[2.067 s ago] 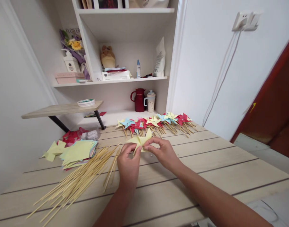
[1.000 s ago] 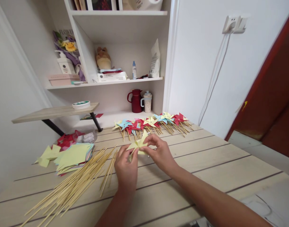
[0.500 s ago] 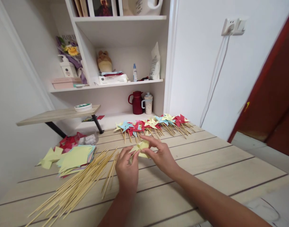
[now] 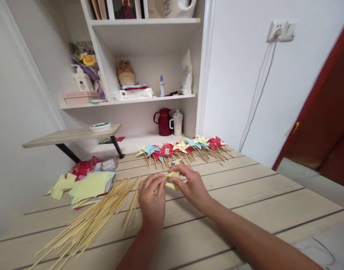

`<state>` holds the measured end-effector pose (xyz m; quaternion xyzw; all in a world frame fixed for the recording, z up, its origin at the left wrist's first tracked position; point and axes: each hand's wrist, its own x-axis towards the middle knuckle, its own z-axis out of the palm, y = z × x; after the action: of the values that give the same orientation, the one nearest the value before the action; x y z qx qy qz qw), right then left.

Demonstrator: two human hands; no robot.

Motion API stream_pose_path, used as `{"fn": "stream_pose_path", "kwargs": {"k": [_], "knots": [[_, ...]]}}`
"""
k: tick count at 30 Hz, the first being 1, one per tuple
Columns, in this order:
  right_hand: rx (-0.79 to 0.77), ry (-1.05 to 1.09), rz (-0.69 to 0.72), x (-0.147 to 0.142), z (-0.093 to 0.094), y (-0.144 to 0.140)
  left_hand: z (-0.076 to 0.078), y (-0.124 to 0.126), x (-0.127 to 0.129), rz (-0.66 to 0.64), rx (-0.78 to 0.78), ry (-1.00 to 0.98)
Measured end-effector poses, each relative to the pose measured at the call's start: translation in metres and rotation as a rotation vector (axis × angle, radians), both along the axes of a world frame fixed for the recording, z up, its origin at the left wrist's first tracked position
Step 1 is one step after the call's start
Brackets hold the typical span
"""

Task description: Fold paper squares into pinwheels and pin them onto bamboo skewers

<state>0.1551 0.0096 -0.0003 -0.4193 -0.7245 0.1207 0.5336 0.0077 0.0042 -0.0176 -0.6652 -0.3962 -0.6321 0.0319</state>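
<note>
Left hand [image 4: 151, 200] and right hand [image 4: 188, 184] pinch a yellow pinwheel [image 4: 172, 176], mostly hidden by fingers

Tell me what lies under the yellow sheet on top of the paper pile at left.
Under the yellow sheet, only edges of blue and pink sheets peek out along its right side, resting on the table. How many sheets lie beneath is covered.

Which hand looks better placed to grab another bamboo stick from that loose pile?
Probably the left hand: the pile of thin bamboo sticks lies right beside it, while the right hand pinches the folded yellow paper pinwheel on the far side.
</note>
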Motion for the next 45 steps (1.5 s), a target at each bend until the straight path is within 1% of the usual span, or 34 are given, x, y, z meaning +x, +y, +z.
{"fn": "stream_pose_path", "kwargs": {"k": [5, 11, 15, 20, 24, 28, 30, 32, 34, 37, 42, 45], "knots": [[0.038, 0.009, -0.028, -0.003, -0.002, -0.002, 0.0, 0.0, 0.0, 0.014, 0.015, 0.014], [-0.01, 0.013, -0.037, -0.004, -0.003, -0.001, -0.002, 0.001, 0.0, -0.024, -0.003, -0.019], [-0.067, 0.067, 0.023, -0.003, -0.001, 0.001, 0.002, -0.001, 0.003, -0.034, -0.071, -0.101], [-0.078, 0.116, 0.056, -0.004, 0.0, 0.002, 0.007, -0.002, 0.005, -0.049, -0.139, -0.178], [-0.067, 0.116, 0.049, -0.004, -0.001, 0.003, 0.004, -0.002, 0.005, -0.023, -0.159, -0.188], [-0.07, 0.098, 0.032, -0.005, -0.002, 0.003, 0.001, -0.002, 0.005, 0.014, -0.225, -0.226], [-0.069, 0.082, 0.025, -0.004, -0.003, 0.004, 0.0, -0.002, 0.005, 0.01, -0.242, -0.235], [-0.063, 0.064, 0.017, -0.004, -0.004, 0.004, 0.0, -0.001, 0.004, -0.017, -0.225, -0.23], [-0.056, 0.054, 0.005, -0.003, -0.005, 0.004, 0.0, 0.0, 0.003, -0.047, -0.177, -0.217], [-0.031, 0.039, -0.017, -0.004, -0.005, 0.002, -0.001, 0.002, 0.002, -0.05, -0.122, -0.195], [0.013, 0.023, -0.043, -0.008, -0.002, -0.002, -0.004, 0.003, 0.0, -0.055, -0.196, -0.173], [0.003, 0.042, -0.026, -0.009, -0.001, -0.001, -0.003, 0.003, -0.001, -0.041, -0.224, -0.179]]}}
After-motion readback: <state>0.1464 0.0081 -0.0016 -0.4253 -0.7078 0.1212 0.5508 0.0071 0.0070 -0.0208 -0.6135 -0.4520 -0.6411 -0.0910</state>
